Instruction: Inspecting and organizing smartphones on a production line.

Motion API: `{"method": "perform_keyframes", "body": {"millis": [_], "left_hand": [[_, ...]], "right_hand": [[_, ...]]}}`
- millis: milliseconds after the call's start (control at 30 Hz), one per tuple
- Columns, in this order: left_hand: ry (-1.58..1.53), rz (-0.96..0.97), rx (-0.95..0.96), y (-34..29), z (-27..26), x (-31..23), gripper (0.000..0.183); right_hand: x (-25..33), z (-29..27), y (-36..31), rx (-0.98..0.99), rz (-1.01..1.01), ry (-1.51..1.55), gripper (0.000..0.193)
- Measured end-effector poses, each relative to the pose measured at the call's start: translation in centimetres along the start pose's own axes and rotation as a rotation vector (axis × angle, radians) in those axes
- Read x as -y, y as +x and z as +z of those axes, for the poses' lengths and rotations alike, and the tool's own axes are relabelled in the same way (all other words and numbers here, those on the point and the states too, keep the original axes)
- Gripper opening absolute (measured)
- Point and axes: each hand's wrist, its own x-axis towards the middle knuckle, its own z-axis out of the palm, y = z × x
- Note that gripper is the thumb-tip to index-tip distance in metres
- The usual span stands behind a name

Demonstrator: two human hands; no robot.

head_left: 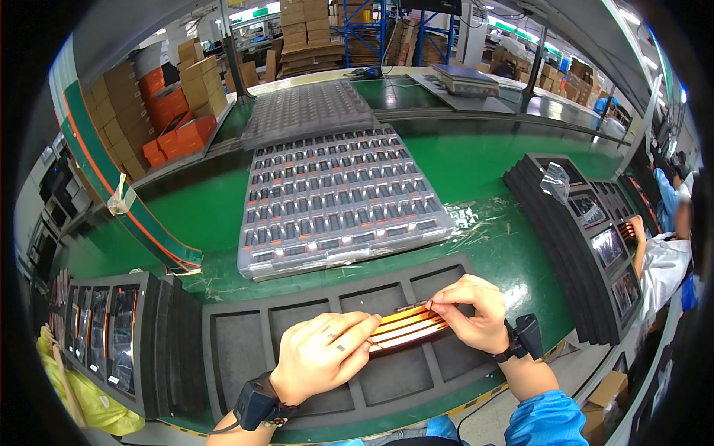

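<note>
My left hand (323,355) and my right hand (470,312) both grip a flat shiny strip-like part with orange edges (405,325), held level between them. It hovers just above a dark grey foam tray (230,349) with several rectangular pockets, over a pocket in the middle of the tray. The left hand covers the part's left end, and the right hand pinches its right end with the fingertips. Both wrists wear black bands.
A clear plastic tray (338,195) of many small dark parts lies beyond the foam tray on the green bench (476,160). Stacked foam trays with parts stand at left (111,334) and right (587,223). Another person (662,253) works at the right. Cartons (178,104) sit far left.
</note>
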Motion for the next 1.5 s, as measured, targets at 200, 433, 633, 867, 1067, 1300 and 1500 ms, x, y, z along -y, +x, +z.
{"method": "perform_keyframes", "body": {"millis": [200, 433, 633, 867, 1067, 1300, 1500], "left_hand": [[0.029, 0.023, 0.076, -0.1, -0.3, -0.2, 0.04], [0.056, -0.003, 0.163, -0.3, -0.8, -0.5, 0.044], [0.027, -0.014, 0.18, 0.1, -1.3, -1.0, 0.046], [0.002, -0.016, 0.205, 0.1, -1.3, -1.0, 0.047], [0.011, -0.014, 0.206, 0.1, -1.3, -1.0, 0.046], [0.022, -0.017, 0.226, 0.1, -1.4, -1.1, 0.044], [0.017, -0.028, 0.24, -0.1, -1.4, -1.3, 0.042]], "right_hand": [[0.1, -0.2, -0.1, 0.006, -0.001, -0.011, 0.019], [0.2, -0.3, 0.0, 0.05, 0.032, -0.013, 0.018], [0.3, -0.3, 0.1, 0.071, 0.027, -0.027, 0.017], [0.4, -0.2, 0.1, 0.066, 0.052, -0.006, 0.016], [0.5, -0.2, 0.1, 0.059, 0.057, -0.008, 0.016], [0.4, -0.2, 0.1, 0.068, 0.054, -0.021, 0.015], [0.5, -0.1, 0.1, 0.076, 0.052, -0.03, 0.014]]}}
